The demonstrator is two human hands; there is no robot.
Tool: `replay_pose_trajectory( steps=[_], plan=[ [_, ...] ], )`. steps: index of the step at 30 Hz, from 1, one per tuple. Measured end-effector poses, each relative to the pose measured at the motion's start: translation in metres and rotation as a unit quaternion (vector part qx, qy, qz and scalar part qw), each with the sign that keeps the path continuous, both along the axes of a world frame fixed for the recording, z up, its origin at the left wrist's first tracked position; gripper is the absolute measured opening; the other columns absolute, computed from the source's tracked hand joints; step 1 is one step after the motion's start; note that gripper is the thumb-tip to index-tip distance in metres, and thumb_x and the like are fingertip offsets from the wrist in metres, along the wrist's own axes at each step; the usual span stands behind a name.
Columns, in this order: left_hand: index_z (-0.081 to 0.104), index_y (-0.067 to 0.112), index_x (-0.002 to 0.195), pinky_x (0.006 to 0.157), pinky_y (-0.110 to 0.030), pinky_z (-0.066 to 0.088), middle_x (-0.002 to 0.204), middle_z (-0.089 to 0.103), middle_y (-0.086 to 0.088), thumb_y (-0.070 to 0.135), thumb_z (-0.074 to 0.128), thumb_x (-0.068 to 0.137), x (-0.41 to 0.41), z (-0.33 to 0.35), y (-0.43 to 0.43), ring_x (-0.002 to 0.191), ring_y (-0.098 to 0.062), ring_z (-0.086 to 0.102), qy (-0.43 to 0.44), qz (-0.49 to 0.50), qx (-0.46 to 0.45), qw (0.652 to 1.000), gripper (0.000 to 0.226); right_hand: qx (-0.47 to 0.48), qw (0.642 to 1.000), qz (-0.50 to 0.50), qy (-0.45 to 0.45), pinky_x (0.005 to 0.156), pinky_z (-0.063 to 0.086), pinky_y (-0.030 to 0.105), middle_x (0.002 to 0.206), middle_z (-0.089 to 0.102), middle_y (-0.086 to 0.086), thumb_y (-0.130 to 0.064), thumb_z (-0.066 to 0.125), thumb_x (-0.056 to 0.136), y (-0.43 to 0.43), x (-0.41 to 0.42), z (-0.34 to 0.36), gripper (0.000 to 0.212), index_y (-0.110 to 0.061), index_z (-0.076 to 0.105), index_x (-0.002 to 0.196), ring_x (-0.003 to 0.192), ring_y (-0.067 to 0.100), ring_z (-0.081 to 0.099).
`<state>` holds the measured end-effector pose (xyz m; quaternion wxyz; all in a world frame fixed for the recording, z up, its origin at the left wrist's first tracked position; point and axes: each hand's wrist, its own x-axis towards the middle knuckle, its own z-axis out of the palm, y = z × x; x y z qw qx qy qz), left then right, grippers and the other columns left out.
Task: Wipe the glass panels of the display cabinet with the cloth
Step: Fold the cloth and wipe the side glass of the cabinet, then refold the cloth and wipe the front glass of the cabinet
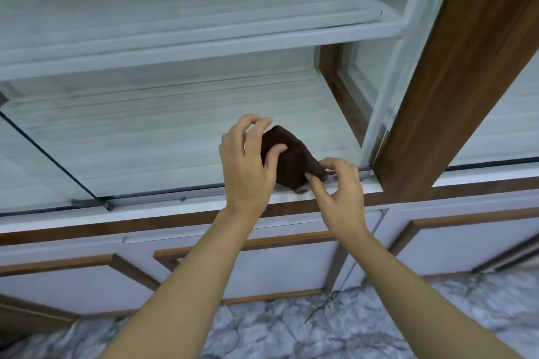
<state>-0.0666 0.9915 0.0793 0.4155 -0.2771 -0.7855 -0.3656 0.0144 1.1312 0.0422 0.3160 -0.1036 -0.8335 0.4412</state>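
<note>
Your right hand [338, 186] has its grip pinching the lower right corner of the dark brown cloth [287, 154] between thumb and forefinger, down at the front sill [175, 208] of the display cabinet [455, 96]. Your left hand [248, 163] sits against the cloth's left side with its grip half spread: the thumb presses into the fabric while the fingers curl loosely above it, and you cannot tell from here whether they touch it. You have the cloth bunched into a peaked, roughly triangular lump, its bottom edge resting on the white sill just inside the open front. Beyond it you see the pale lower shelf [175, 131] and a second shelf [204, 35] above. A glass panel [35, 160] stands to your left, its dark edge running diagonally down to the sill. To your right rises the brown wooden frame post [466, 73]. Below are white cupboard doors [285, 265] trimmed in brown, then a marbled floor [320, 329].
</note>
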Motion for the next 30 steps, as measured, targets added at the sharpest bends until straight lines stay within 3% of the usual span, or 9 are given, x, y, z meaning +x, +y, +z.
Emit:
replay_pose_trajectory(
  steps=[2, 4, 6, 8, 10, 14, 18, 25, 30],
  plan=[
    [0.054, 0.014, 0.131, 0.087, -0.024, 0.033, 0.107, 0.06, -0.006, 0.01, 0.073, 0.089, 0.006, 0.005, 0.001, 0.096, -0.018, 0.049, -0.039, 0.0, -0.033, 0.999, 0.046, -0.07, 0.997, 0.033, -0.001, 0.083, 0.041, 0.009, 0.096, 0.063, -0.016, -0.018, 0.067, 0.092, 0.0, 0.012, 0.017, 0.015, -0.024, 0.057, 0.101, 0.098, 0.002, 0.057],
    [0.058, 0.014, 0.131, 0.084, -0.026, 0.035, 0.097, 0.06, -0.004, 0.009, 0.072, 0.09, 0.011, 0.008, 0.001, 0.089, -0.017, 0.047, -0.081, -0.023, -0.04, 0.996, 0.044, -0.101, 0.994, 0.033, 0.013, 0.081, 0.046, 0.012, 0.086, 0.062, -0.016, -0.015, 0.069, 0.091, 0.001, 0.022, 0.035, 0.015, -0.02, 0.056, 0.097, 0.091, 0.002, 0.06],
    [0.067, 0.013, 0.12, 0.086, -0.033, 0.043, 0.097, 0.058, -0.001, 0.01, 0.073, 0.089, 0.018, 0.015, 0.002, 0.091, -0.016, 0.048, -0.113, -0.051, -0.011, 0.992, 0.031, -0.114, 0.993, 0.026, 0.033, 0.076, 0.048, 0.015, 0.086, 0.061, -0.013, -0.012, 0.07, 0.09, 0.004, 0.033, 0.055, 0.016, -0.019, 0.055, 0.093, 0.085, 0.005, 0.061],
    [0.072, 0.014, 0.106, 0.089, -0.025, 0.044, 0.099, 0.057, 0.003, 0.01, 0.076, 0.087, 0.03, 0.03, 0.005, 0.095, -0.011, 0.047, -0.156, -0.076, 0.036, 0.984, 0.02, -0.121, 0.991, 0.018, 0.05, 0.075, 0.049, 0.015, 0.084, 0.062, -0.014, -0.01, 0.07, 0.089, 0.009, 0.047, 0.075, 0.016, -0.018, 0.057, 0.093, 0.084, 0.007, 0.063],
    [0.072, 0.021, 0.098, 0.092, -0.013, 0.04, 0.105, 0.057, 0.008, 0.01, 0.078, 0.085, 0.048, 0.053, 0.007, 0.103, -0.005, 0.048, -0.222, -0.115, 0.086, 0.964, 0.018, -0.13, 0.989, 0.016, 0.066, 0.078, 0.051, 0.017, 0.085, 0.063, -0.014, -0.008, 0.069, 0.089, 0.017, 0.066, 0.096, 0.017, -0.02, 0.058, 0.094, 0.087, 0.01, 0.065],
    [0.069, 0.029, 0.093, 0.089, -0.019, 0.052, 0.095, 0.069, 0.018, 0.007, 0.073, 0.088, 0.087, 0.111, 0.017, 0.1, -0.005, 0.063, -0.344, -0.232, 0.145, 0.898, 0.023, -0.14, 0.984, 0.03, 0.108, 0.085, 0.054, 0.02, 0.093, 0.068, -0.012, -0.002, 0.067, 0.088, 0.035, 0.108, 0.146, 0.027, -0.026, 0.061, 0.1, 0.096, 0.013, 0.069],
    [0.069, 0.03, 0.092, 0.085, -0.017, 0.052, 0.09, 0.071, 0.017, 0.006, 0.075, 0.086, 0.117, 0.167, 0.043, 0.093, -0.004, 0.066, -0.332, -0.271, 0.152, 0.891, 0.025, -0.142, 0.978, 0.009, 0.151, 0.083, 0.055, 0.016, 0.095, 0.07, -0.018, 0.001, 0.067, 0.088, 0.058, 0.14, 0.196, 0.03, -0.023, 0.066, 0.104, 0.096, 0.004, 0.068],
    [0.07, 0.027, 0.099, 0.088, -0.021, 0.052, 0.094, 0.07, 0.019, 0.007, 0.074, 0.087, 0.144, 0.254, 0.132, 0.098, -0.003, 0.065, -0.227, -0.315, 0.127, 0.913, 0.024, -0.141, 0.964, 0.001, 0.227, 0.08, 0.056, 0.02, 0.101, 0.071, 0.002, -0.002, 0.066, 0.089, 0.143, 0.166, 0.27, 0.027, -0.024, 0.067, 0.104, 0.1, 0.014, 0.068],
    [0.069, 0.024, 0.102, 0.084, -0.015, 0.048, 0.094, 0.069, 0.016, 0.007, 0.074, 0.088, 0.166, 0.304, 0.222, 0.097, -0.004, 0.065, -0.152, -0.315, 0.149, 0.925, 0.022, -0.136, 0.954, 0.006, 0.267, 0.078, 0.056, 0.022, 0.096, 0.072, 0.001, -0.004, 0.068, 0.089, 0.237, 0.172, 0.317, 0.02, -0.02, 0.068, 0.101, 0.096, 0.016, 0.069]
  ],
)
